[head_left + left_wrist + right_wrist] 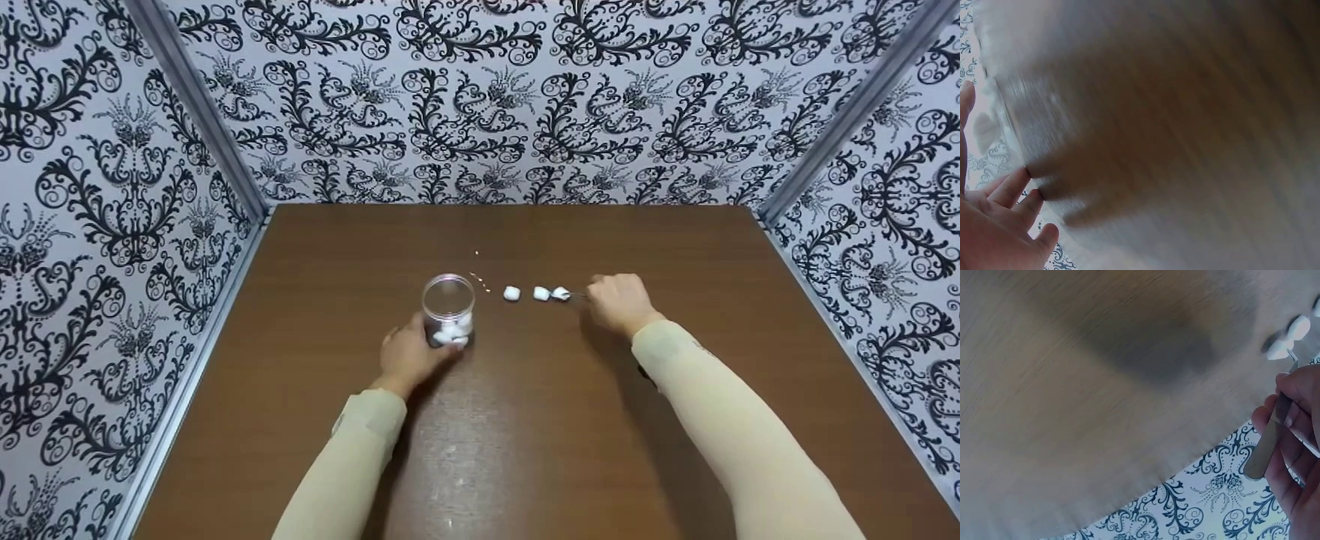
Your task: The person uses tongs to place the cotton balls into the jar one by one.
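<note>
My left hand grips the side of a clear jar, which stands upright with several white lumps at its bottom. In the left wrist view the fingers of this hand show, while the jar is faint at the left edge. Metal tweezers are pinched in my right hand. Their tips meet the rightmost white lump; whether they squeeze it I cannot tell. That lump touches a second lump, and a third lump lies apart to the left. They could be cotton balls or marshmallows.
Tiny pale crumbs lie on the brown wooden table behind the jar. Patterned walls with grey metal corner posts enclose the table at the back and both sides.
</note>
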A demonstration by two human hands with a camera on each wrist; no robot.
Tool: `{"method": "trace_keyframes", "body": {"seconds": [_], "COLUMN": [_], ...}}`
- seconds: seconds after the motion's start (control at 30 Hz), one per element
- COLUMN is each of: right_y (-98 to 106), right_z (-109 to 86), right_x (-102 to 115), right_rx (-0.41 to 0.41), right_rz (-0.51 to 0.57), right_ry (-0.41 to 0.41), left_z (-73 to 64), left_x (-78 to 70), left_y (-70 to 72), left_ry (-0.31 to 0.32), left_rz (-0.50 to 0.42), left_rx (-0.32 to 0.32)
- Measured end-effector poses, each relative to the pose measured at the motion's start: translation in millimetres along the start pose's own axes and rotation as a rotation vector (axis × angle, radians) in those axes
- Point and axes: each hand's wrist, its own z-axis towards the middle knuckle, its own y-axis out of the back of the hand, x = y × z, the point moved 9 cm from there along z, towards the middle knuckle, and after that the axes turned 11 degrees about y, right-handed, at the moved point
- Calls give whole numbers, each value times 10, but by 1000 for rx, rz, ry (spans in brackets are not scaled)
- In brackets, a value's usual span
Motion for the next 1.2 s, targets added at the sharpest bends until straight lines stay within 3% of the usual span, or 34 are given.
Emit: {"method": "trace_keyframes", "body": {"seconds": [0.2, 0.5, 0.77, 1.2], "right_y": [52, 349, 615, 1029], "right_z": [-68, -57, 60, 365], "right_x": [-61, 61, 281, 607], "right_rx": [13, -164, -260, -355], "right_rz": [14, 14, 20, 67], "right_ry": [-13, 90, 181, 241], "left_z": [8, 14, -4, 8], "left_x": [4, 10, 15, 13], "left_y": [10, 26, 21, 8], "left_ry": [-2, -8, -9, -9], "left_rz": [-8, -19, -26, -29], "left_rx": [-2, -7, -15, -18]}}
